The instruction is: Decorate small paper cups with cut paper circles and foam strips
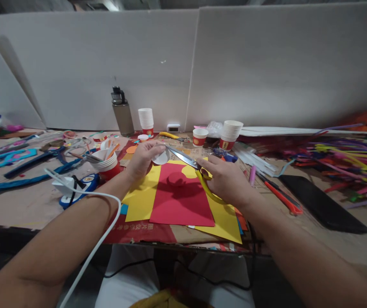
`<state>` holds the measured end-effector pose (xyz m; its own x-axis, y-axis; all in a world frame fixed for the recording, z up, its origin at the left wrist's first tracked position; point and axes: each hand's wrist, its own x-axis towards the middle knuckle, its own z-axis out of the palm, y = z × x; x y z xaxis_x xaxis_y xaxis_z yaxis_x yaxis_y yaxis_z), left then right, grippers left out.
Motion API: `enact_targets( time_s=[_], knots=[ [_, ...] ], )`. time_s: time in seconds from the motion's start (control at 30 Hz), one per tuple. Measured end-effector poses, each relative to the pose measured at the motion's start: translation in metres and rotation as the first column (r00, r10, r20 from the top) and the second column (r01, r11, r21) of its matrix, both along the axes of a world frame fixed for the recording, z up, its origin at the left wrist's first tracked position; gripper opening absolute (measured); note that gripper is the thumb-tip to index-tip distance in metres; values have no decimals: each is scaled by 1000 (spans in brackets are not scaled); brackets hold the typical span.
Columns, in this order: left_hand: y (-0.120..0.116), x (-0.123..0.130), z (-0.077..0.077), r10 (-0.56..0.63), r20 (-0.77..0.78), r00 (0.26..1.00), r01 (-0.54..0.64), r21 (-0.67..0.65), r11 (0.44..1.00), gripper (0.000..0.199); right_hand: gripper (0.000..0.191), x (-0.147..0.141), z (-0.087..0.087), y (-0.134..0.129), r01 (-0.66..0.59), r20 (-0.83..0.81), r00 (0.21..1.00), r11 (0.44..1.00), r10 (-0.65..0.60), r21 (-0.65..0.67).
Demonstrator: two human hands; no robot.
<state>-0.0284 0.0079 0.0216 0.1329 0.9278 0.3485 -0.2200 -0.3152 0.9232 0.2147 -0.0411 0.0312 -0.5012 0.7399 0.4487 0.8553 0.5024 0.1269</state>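
My left hand (144,159) pinches a small white paper disc (161,158) between thumb and fingers. Yellow-handled scissors (186,159) are in my right hand (223,177), their blades pointing left, with the tips close to the disc. Whether the blades touch the disc I cannot tell. Below both hands lies a red paper sheet (181,205) on top of yellow paper (141,205). A red round piece (176,179) rests on the red sheet, and a yellow round piece (190,172) lies near the scissors.
Paper cups (231,132) stand in stacks at the back, beside a bottle (123,112). On the right are a red utility knife (281,194), a black phone (324,205) and colourful pipe cleaners (353,158). A white cable (106,194) crosses my left forearm.
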Motion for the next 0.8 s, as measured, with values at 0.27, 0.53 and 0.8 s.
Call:
enact_targets(
  time_s=[0.27, 0.53, 0.8],
  knots=[
    [-1, -2, 5, -34, 1, 999, 34, -61, 998, 18, 36, 2, -2, 2, -38, -18, 999, 999, 38, -27],
    [4, -3, -1, -92, 13, 996, 93, -85, 992, 19, 23, -1, 3, 6, -260, -487, 864, 941, 126, -218],
    [-3, 10, -2, -113, 58, 992, 118, -98, 988, 35, 26, -4, 3, 3, -282, -645, 763, 883, -31, -375]
  ],
)
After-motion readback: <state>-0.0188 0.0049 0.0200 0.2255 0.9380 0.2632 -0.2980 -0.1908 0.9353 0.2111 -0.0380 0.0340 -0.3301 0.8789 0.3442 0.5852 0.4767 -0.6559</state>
